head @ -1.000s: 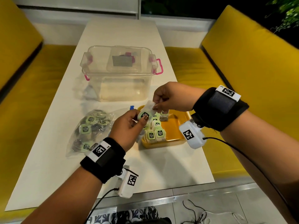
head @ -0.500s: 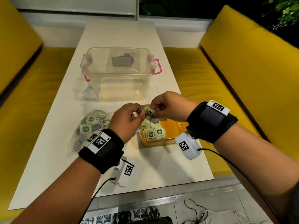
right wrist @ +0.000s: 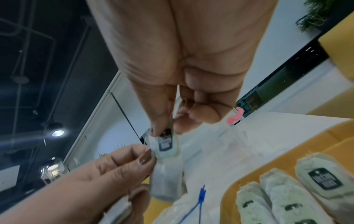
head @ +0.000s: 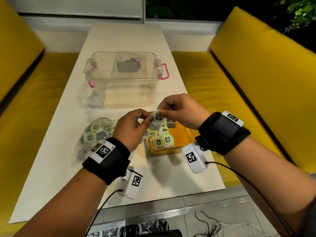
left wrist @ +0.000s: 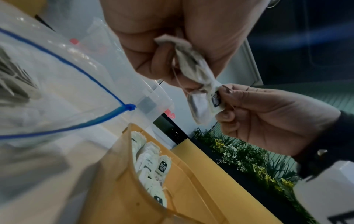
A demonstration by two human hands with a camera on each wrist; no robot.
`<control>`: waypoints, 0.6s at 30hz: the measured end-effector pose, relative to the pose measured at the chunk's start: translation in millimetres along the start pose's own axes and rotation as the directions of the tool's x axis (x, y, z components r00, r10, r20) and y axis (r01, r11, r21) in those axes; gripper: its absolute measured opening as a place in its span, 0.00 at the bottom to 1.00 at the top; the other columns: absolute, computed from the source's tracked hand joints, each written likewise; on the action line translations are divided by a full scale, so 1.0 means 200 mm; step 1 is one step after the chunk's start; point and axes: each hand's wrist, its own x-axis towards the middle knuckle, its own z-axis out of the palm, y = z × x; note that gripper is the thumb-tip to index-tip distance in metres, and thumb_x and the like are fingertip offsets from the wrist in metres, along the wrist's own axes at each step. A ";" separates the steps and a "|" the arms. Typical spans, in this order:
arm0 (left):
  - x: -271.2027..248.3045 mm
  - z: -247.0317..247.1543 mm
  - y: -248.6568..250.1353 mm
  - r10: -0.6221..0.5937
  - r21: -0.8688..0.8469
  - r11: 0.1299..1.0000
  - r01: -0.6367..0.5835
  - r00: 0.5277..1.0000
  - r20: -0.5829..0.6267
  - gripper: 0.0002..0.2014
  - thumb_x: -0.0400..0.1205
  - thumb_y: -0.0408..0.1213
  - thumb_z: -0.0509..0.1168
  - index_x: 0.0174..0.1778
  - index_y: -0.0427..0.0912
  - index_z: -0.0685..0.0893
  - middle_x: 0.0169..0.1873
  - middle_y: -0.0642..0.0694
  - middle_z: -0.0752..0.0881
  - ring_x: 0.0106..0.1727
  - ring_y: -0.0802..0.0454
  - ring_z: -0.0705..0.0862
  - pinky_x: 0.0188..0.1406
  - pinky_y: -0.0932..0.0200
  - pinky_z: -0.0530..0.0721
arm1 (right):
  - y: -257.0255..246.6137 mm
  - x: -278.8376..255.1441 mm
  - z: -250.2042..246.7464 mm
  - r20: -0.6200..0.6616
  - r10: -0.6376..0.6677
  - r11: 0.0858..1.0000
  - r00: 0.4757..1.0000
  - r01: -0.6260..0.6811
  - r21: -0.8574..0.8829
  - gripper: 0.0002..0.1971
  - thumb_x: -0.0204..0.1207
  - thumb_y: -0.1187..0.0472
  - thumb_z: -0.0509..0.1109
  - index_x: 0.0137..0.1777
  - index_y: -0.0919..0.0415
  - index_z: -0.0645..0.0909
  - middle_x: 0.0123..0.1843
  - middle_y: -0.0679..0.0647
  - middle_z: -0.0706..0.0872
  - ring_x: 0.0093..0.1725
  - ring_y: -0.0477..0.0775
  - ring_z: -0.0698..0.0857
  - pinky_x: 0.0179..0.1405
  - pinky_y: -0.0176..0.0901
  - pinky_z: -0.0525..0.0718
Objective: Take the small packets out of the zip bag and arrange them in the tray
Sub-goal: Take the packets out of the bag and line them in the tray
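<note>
Pinching one small white green-tagged tea packet [head: 156, 123] between left hand [head: 130, 128] and right hand [head: 179, 111] above the yellow plastic tray [head: 183, 135], already part-filled at its near-left corner, while the clear zip bag [head: 93, 135] looks far from emptied.

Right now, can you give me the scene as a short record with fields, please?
held item: one small packet, above the tray
left hand: pinches the packet
right hand: pinches the packet's green tag
tray: orange, packets lined up in its left part
zip bag: on the table left of the tray, packets still inside
behind: clear box with pink latches
</note>
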 end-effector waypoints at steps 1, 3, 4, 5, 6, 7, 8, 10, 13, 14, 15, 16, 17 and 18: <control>0.00 0.00 0.00 -0.004 -0.028 1.000 0.005 1.000 0.005 0.06 0.82 0.41 0.67 0.41 0.59 0.83 0.35 0.50 0.90 0.28 0.54 0.85 0.21 0.60 0.79 | -0.01 0.00 -0.01 0.003 -0.008 1.000 1.000 0.007 0.005 0.05 0.76 0.63 0.73 0.49 0.64 0.87 0.40 0.63 0.89 0.32 0.47 0.83 0.33 0.38 0.84; -0.01 0.01 -0.01 -0.020 -0.095 0.995 0.021 1.000 0.019 0.04 0.80 0.42 0.70 0.45 0.58 0.84 0.38 0.54 0.90 0.29 0.52 0.85 0.24 0.56 0.82 | -0.02 -0.01 -0.02 0.004 -0.018 1.000 1.000 0.018 0.005 0.06 0.77 0.64 0.72 0.50 0.65 0.88 0.39 0.60 0.90 0.33 0.47 0.85 0.35 0.37 0.86; -0.01 0.01 -0.02 -0.027 -0.106 0.994 0.029 0.999 0.024 0.04 0.79 0.41 0.70 0.45 0.56 0.84 0.38 0.54 0.89 0.28 0.52 0.85 0.24 0.55 0.81 | -0.02 -0.01 -0.03 0.004 -0.017 1.000 1.000 0.017 0.004 0.07 0.78 0.64 0.71 0.51 0.65 0.88 0.40 0.58 0.90 0.34 0.48 0.85 0.37 0.37 0.87; -0.02 0.01 -0.03 -0.029 -0.095 0.995 0.031 0.999 0.026 0.04 0.79 0.40 0.71 0.44 0.54 0.84 0.36 0.53 0.88 0.27 0.52 0.84 0.22 0.59 0.79 | -0.01 -0.01 -0.03 0.005 -0.015 1.000 1.000 0.015 0.002 0.07 0.78 0.65 0.71 0.52 0.64 0.88 0.40 0.57 0.90 0.35 0.49 0.86 0.38 0.38 0.87; -0.02 0.01 -0.04 -0.026 -0.077 0.997 0.028 0.999 0.028 0.04 0.79 0.38 0.71 0.43 0.53 0.84 0.34 0.53 0.87 0.24 0.53 0.82 0.20 0.62 0.75 | -0.01 -0.01 -0.04 0.006 -0.014 1.000 1.000 0.014 -0.004 0.07 0.78 0.65 0.71 0.53 0.64 0.87 0.41 0.57 0.90 0.36 0.50 0.87 0.39 0.39 0.88; -0.02 0.01 -0.04 -0.025 -0.066 0.997 0.027 0.999 0.030 0.05 0.79 0.37 0.71 0.42 0.52 0.84 0.31 0.53 0.86 0.21 0.55 0.80 0.20 0.64 0.73 | 0.00 -0.01 -0.04 0.004 -0.014 1.000 1.000 0.014 -0.008 0.07 0.78 0.66 0.71 0.53 0.64 0.87 0.42 0.58 0.91 0.36 0.51 0.87 0.39 0.38 0.88; -0.02 0.01 -0.05 -0.027 -0.064 0.998 0.029 0.999 0.031 0.06 0.78 0.36 0.72 0.43 0.53 0.84 0.30 0.53 0.85 0.19 0.57 0.78 0.20 0.65 0.72 | 0.00 -0.01 -0.04 0.001 -0.013 1.000 1.000 0.013 -0.011 0.07 0.78 0.66 0.71 0.53 0.64 0.87 0.42 0.59 0.91 0.37 0.51 0.88 0.39 0.37 0.88; -0.01 0.02 -0.06 -0.020 -0.063 0.998 0.021 1.000 0.021 0.09 0.77 0.34 0.73 0.45 0.54 0.83 0.31 0.55 0.85 0.18 0.60 0.74 0.22 0.66 0.72 | 0.01 -0.01 -0.04 -0.006 -0.018 1.000 1.000 0.018 -0.005 0.06 0.78 0.66 0.71 0.52 0.64 0.87 0.42 0.60 0.91 0.37 0.51 0.88 0.37 0.34 0.88; 0.01 0.03 -0.07 -0.008 -0.041 0.999 0.009 1.000 0.007 0.08 0.77 0.34 0.73 0.40 0.54 0.83 0.30 0.55 0.82 0.18 0.62 0.72 0.24 0.65 0.71 | 0.02 -0.01 -0.05 -0.005 -0.023 1.000 1.000 0.023 -0.001 0.05 0.77 0.68 0.72 0.50 0.65 0.87 0.41 0.61 0.91 0.36 0.54 0.88 0.39 0.40 0.89; 0.01 0.03 -0.07 -0.004 -0.034 0.999 0.005 1.000 0.010 0.08 0.77 0.35 0.73 0.40 0.54 0.83 0.29 0.55 0.82 0.19 0.61 0.72 0.24 0.65 0.71 | 0.02 -0.01 -0.05 -0.002 -0.021 1.000 1.000 0.021 -0.013 0.04 0.77 0.68 0.72 0.49 0.65 0.86 0.40 0.62 0.91 0.37 0.56 0.88 0.40 0.43 0.89; 0.02 0.04 -0.08 -0.008 -0.026 1.000 0.009 1.000 0.016 0.08 0.76 0.36 0.74 0.40 0.54 0.83 0.30 0.55 0.83 0.20 0.59 0.73 0.24 0.65 0.72 | 0.02 0.00 -0.06 -0.001 -0.019 0.999 1.000 0.019 -0.034 0.03 0.76 0.68 0.72 0.48 0.65 0.86 0.40 0.62 0.90 0.37 0.58 0.89 0.41 0.45 0.89; 0.02 0.04 -0.08 -0.019 -0.014 1.000 0.019 1.000 0.018 0.08 0.76 0.37 0.74 0.42 0.54 0.83 0.33 0.55 0.84 0.22 0.57 0.74 0.25 0.64 0.73 | 0.02 0.00 -0.07 -0.002 -0.017 0.998 1.000 0.017 -0.061 0.02 0.76 0.68 0.72 0.47 0.64 0.85 0.39 0.62 0.90 0.38 0.59 0.89 0.41 0.46 0.89; 0.03 0.05 -0.10 -0.036 0.002 0.999 0.036 0.999 0.013 0.07 0.75 0.39 0.75 0.43 0.53 0.83 0.36 0.55 0.86 0.24 0.55 0.76 0.28 0.63 0.75 | 0.02 0.01 -0.08 -0.004 -0.012 0.995 1.000 0.011 -0.096 0.02 0.75 0.67 0.73 0.46 0.64 0.85 0.39 0.61 0.90 0.37 0.58 0.89 0.40 0.43 0.89; 0.03 0.06 -0.11 -0.061 0.025 0.998 0.061 0.998 0.002 0.08 0.75 0.40 0.75 0.45 0.51 0.83 0.38 0.55 0.86 0.28 0.53 0.77 0.31 0.61 0.76 | 0.03 0.03 -0.10 -0.005 -0.003 0.989 1.000 0.002 -0.151 0.02 0.75 0.67 0.73 0.46 0.63 0.86 0.39 0.59 0.90 0.36 0.54 0.89 0.37 0.36 0.87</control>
